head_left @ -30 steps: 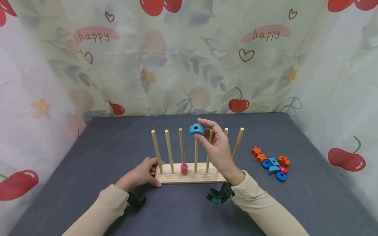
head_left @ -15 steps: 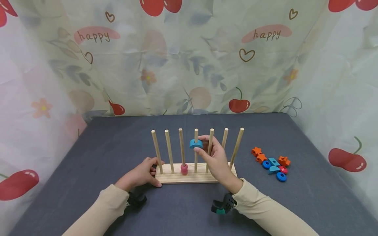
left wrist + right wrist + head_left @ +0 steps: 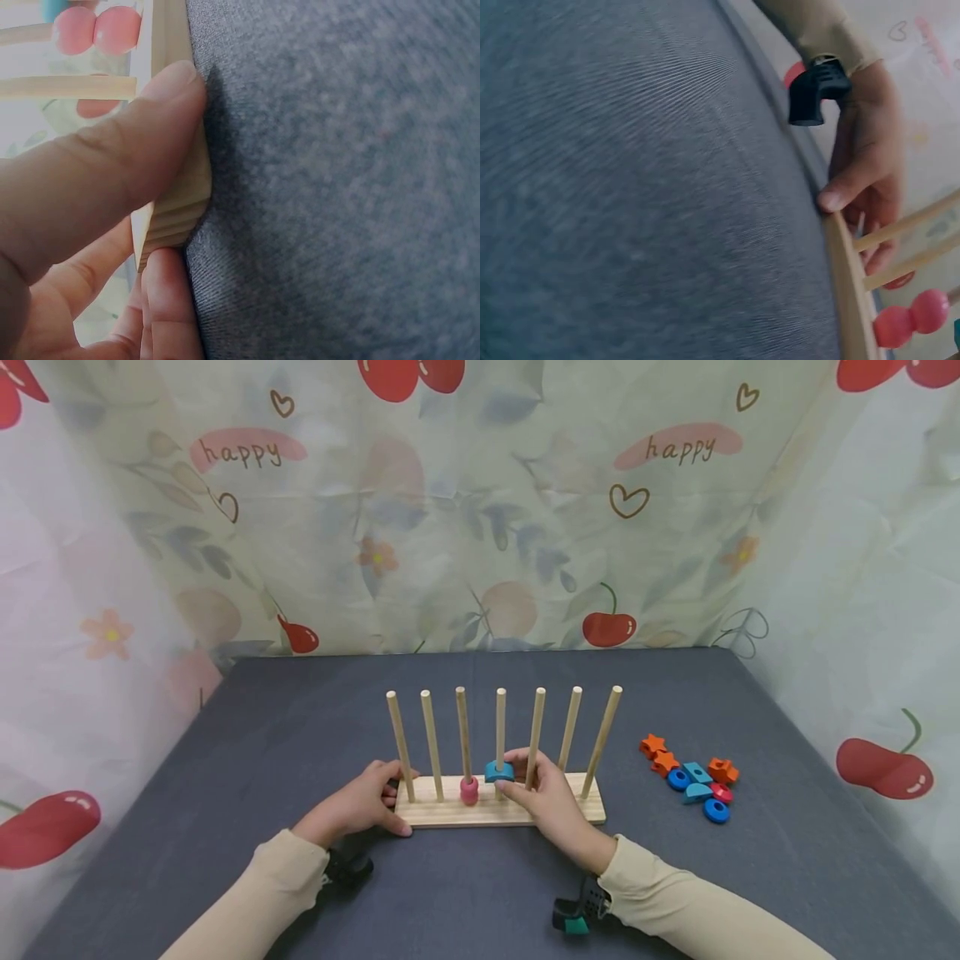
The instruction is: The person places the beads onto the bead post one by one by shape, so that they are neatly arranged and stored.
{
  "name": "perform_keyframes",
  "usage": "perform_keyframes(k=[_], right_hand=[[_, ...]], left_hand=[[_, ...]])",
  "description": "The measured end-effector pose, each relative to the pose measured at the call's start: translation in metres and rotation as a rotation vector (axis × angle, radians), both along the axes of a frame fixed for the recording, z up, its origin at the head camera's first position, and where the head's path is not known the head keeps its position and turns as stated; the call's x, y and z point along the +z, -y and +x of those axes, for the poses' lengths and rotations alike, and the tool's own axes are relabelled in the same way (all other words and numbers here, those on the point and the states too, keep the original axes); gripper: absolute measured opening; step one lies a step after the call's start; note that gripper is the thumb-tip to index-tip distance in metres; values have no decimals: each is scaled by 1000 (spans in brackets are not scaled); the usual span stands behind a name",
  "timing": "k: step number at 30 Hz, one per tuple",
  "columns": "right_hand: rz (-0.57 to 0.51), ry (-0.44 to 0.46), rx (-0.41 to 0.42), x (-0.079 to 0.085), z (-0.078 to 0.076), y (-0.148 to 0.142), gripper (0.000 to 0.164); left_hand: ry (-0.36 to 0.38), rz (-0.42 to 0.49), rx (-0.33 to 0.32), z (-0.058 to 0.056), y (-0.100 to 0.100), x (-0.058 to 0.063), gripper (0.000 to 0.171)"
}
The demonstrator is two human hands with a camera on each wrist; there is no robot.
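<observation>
A wooden peg board (image 3: 450,815) with a row of upright pegs stands in the middle of the table. My left hand (image 3: 358,803) grips its left end; in the left wrist view the thumb (image 3: 161,112) lies on the front edge, with fingers behind and at the end. Round the fourth peg from the left sits a light-blue half-round bead (image 3: 493,772), low above the base. My right hand (image 3: 553,806) pinches this bead from the right; some fingers are hidden behind it and the pegs. A pink double-ball bead (image 3: 468,791) rests at the foot of the third peg.
Loose beads lie on the dark table cloth (image 3: 780,877) at the right: several orange stars (image 3: 652,744), blue rings (image 3: 716,811), light-blue blocks (image 3: 697,772) and a red bead (image 3: 722,792). Printed curtains (image 3: 480,568) hang behind and at both sides.
My right hand has brought the light-blue bead from above the fourth peg's tip down along the peg, almost to the base. My left hand has stayed at the board's left end.
</observation>
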State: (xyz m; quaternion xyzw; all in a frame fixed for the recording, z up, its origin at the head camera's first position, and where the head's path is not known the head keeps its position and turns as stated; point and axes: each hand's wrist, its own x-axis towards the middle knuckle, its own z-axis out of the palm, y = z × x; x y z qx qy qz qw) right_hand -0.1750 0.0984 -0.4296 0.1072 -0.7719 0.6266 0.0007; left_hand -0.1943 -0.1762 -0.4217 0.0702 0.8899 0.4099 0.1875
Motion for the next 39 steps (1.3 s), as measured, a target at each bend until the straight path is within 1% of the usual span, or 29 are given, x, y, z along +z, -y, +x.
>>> perform_keyframes(k=[5, 8, 12, 15, 20, 25, 30, 39], right_hand=[[1, 53, 17, -10, 0, -1, 30], [-1, 67, 35, -13, -1, -2, 30], [2, 58, 49, -13, -1, -2, 30], [6, 50, 33, -12, -1, -2, 29], [28, 39, -26, -15, -1, 1, 25], [42, 29, -65, -18, -1, 3, 28], [57, 21, -77, -19, -2, 4, 32], [97, 17, -73, -17, -1, 7, 34]], left_hand=[[-5, 3, -8, 0, -1, 0, 74], [-6, -1, -8, 0, -2, 0, 74], [-7, -5, -3, 0, -2, 0, 74], [-11, -4, -6, 0, -1, 0, 74], [-15, -7, -14, 0, -2, -1, 74], [-16, -6, -9, -1, -2, -3, 73], [-13, -9, -1, 0, -2, -1, 73], [-6, -6, 6, 2, -1, 1, 72]])
